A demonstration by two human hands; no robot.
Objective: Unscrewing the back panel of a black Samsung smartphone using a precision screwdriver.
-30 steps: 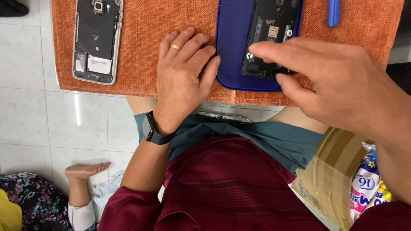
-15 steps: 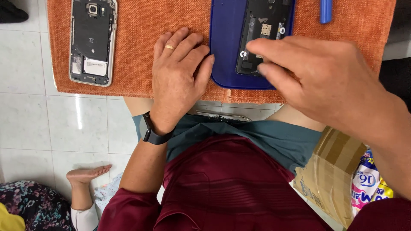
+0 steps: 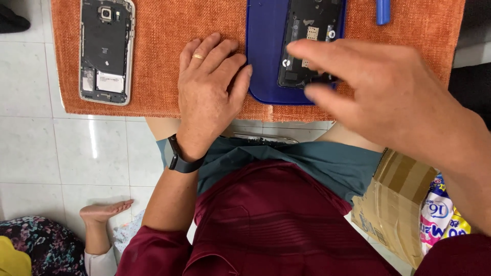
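Head view shows me mid-disassembly: my left hand (image 3: 209, 94) lies flat, fingers together, on the orange mat (image 3: 153, 110) steadying the blue tray (image 3: 263, 76), while my right hand (image 3: 394, 99) pinches the lower edge of the opened phone (image 3: 307, 46) at upper centre; next, I judge, a careful lift.

Looks like a small phone-repair spot set up at home: an orange woven mat (image 3: 163, 56) carrying an opened phone (image 3: 106, 50), another phone body (image 3: 311, 41) on a blue tray (image 3: 266, 56), pale tiled floor (image 3: 61, 153), cardboard box (image 3: 396, 204) alongside.
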